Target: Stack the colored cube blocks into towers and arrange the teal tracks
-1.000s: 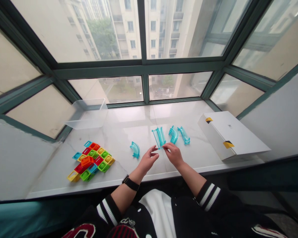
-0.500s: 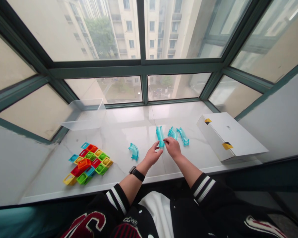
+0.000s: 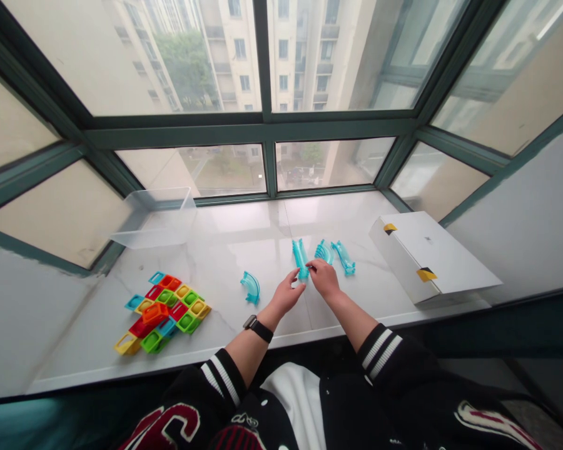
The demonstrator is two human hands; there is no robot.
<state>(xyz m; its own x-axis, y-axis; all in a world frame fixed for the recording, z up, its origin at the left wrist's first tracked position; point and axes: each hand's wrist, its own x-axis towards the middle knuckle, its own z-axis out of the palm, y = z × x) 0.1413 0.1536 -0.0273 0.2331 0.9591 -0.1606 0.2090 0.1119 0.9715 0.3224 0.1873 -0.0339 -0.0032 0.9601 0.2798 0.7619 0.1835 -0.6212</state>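
Note:
Both hands meet at the middle of a white marble windowsill [image 3: 244, 237]. My left hand [image 3: 287, 295] and my right hand [image 3: 324, 279] pinch the near end of a straight translucent teal track piece [image 3: 300, 256], which stands tilted up off the sill. Just right of it lie a curved teal track piece [image 3: 325, 251] and another straight one [image 3: 346, 257]. A separate curved teal piece [image 3: 251, 287] lies to the left of my left hand. A black watch is on my left wrist.
A cluster of colourful square plastic blocks [image 3: 162, 310] lies at the front left. A clear plastic bin [image 3: 156, 219] sits at the back left by the window. A white flat box [image 3: 426, 256] with yellow-black tape rests at the right.
The straight teal piece has turned from showing its broad side to edge-on, and both hands closed in on its near end. The camera view drifted slightly.

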